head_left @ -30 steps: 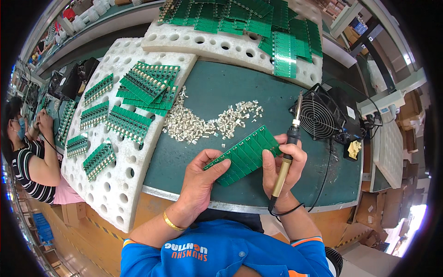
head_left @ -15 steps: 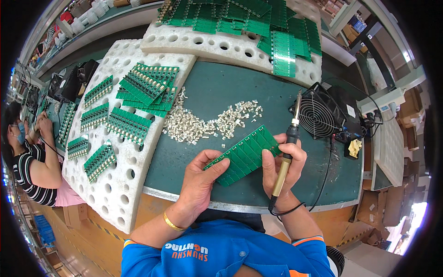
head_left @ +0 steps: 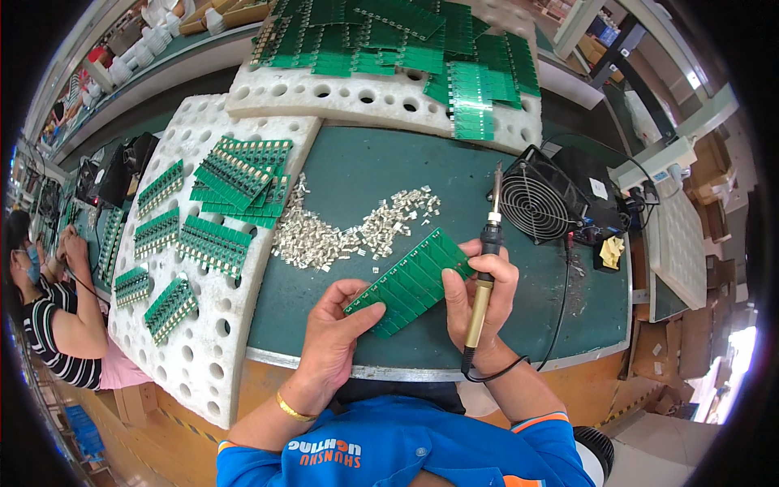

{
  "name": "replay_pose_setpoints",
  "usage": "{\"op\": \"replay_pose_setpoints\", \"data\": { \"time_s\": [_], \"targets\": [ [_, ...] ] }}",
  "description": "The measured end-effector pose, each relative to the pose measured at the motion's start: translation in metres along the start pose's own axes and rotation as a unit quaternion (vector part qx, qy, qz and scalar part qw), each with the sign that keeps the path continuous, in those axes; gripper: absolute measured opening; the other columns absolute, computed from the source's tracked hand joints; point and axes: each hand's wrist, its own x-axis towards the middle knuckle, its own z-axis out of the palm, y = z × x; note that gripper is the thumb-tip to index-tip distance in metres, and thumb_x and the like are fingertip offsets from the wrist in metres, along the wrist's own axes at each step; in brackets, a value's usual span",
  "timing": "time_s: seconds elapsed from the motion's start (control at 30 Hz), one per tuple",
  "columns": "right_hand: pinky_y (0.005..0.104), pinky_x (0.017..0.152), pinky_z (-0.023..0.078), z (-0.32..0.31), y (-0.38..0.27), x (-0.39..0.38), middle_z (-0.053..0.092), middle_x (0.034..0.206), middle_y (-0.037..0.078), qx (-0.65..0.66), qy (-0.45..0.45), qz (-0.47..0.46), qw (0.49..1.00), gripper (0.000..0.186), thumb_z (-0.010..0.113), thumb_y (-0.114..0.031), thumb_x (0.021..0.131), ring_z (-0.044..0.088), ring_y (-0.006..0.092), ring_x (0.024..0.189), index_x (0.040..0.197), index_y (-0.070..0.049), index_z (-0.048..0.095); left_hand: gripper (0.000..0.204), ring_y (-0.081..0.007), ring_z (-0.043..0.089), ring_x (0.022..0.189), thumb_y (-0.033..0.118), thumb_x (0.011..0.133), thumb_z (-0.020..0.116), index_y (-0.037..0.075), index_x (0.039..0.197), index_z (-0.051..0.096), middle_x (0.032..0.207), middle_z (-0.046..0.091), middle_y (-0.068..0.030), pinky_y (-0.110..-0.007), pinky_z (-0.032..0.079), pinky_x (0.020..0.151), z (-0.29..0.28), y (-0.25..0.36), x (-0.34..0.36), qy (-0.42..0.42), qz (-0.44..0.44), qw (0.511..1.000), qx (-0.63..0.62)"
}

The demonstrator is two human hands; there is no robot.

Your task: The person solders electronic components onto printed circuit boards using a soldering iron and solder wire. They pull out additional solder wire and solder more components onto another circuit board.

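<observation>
A green circuit board panel (head_left: pixel 412 284), scored into several strips, is held tilted above the bench's front part. My left hand (head_left: pixel 341 325) pinches its left end, thumb on top. At the other end, my right hand (head_left: pixel 480 296) steadies the board with thumb and fingertips. The same hand grips a soldering iron (head_left: pixel 483 296) with a black collar and tan handle, its tip pointing up and away from me. Beyond the board lies a curved heap of small whitish metal connectors (head_left: pixel 324 239) on the green bench top (head_left: pixel 373 162).
To the left, a white foam slab (head_left: pixel 187 353) carries several populated boards (head_left: pixel 215 243). Bare green panels (head_left: pixel 398 40) pile on another foam slab (head_left: pixel 324 97) at the back. A black fan (head_left: pixel 535 203) and a yellow sponge (head_left: pixel 611 252) stand right. A co-worker (head_left: pixel 69 316) sits at far left.
The whole view has shifted slightly, moving the bench and its contents left and down in the picture. Both hands keep their hold on the board and soldering iron.
</observation>
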Motion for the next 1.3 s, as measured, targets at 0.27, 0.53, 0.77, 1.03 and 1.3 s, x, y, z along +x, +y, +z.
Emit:
{"op": "replay_pose_setpoints", "data": {
  "time_s": [0.27, 0.53, 0.77, 1.03, 1.3],
  "targets": [
    [0.0232, 0.051, 0.043, 0.000, 0.000, 0.000, 0.061, 0.104, 0.018, 0.000, 0.013, 0.007, 1.000, 0.031, 0.070, -0.005, 0.090, 0.053, 0.0148, 0.072, 0.112, -0.004, 0.048, 0.026, -0.0025, 0.056, 0.078, 0.002, 0.088, 0.073, 0.001, 0.112, 0.063, 0.094, 0.066, 0.0008, -0.018, 0.046, 0.072, -0.024, -0.001, -0.013, 0.010, 0.060, 0.993, 0.099],
    [0.0230, 0.055, 0.046, -0.001, -0.003, 0.001, 0.058, 0.111, 0.016, 0.016, 0.006, 0.070, 0.997, 0.036, 0.071, -0.002, 0.086, 0.056, 0.0142, 0.074, 0.113, -0.005, 0.047, 0.020, 0.0006, 0.047, 0.070, 0.005, 0.091, 0.072, 0.000, 0.110, 0.067, 0.081, 0.061, 0.0067, -0.016, 0.038, 0.063, -0.023, -0.004, -0.021, 0.023, 0.064, 0.983, 0.172],
    [0.0366, 0.077, 0.051, 0.000, -0.006, 0.007, 0.056, 0.106, 0.017, -0.066, -0.032, 0.081, 0.994, 0.052, 0.080, -0.006, 0.074, 0.060, 0.0285, 0.088, 0.115, -0.005, 0.048, 0.016, 0.0008, 0.037, 0.062, 0.005, 0.092, 0.071, 0.000, 0.107, 0.068, 0.070, 0.050, 0.0103, -0.018, 0.029, 0.054, -0.025, -0.009, -0.021, 0.011, 0.101, 0.968, 0.228],
    [0.0351, 0.075, 0.050, 0.000, -0.007, 0.005, 0.055, 0.102, 0.014, -0.040, -0.047, 0.149, 0.987, 0.053, 0.083, -0.012, 0.075, 0.058, 0.0259, 0.085, 0.114, -0.006, 0.049, 0.016, 0.0007, 0.033, 0.060, 0.005, 0.091, 0.072, 0.000, 0.105, 0.068, 0.068, 0.044, 0.0113, -0.019, 0.025, 0.053, -0.025, -0.015, -0.022, 0.009, 0.129, 0.958, 0.258],
    [0.0338, 0.074, 0.050, -0.002, -0.012, 0.006, 0.056, 0.098, 0.011, -0.004, -0.055, 0.208, 0.977, 0.051, 0.083, -0.017, 0.078, 0.058, 0.0221, 0.083, 0.114, -0.006, 0.048, 0.016, 0.0008, 0.032, 0.060, 0.006, 0.090, 0.073, 0.000, 0.105, 0.068, 0.067, 0.043, 0.0117, -0.019, 0.025, 0.053, -0.025, -0.017, -0.024, 0.006, 0.137, 0.949, 0.283]
  ]
}}
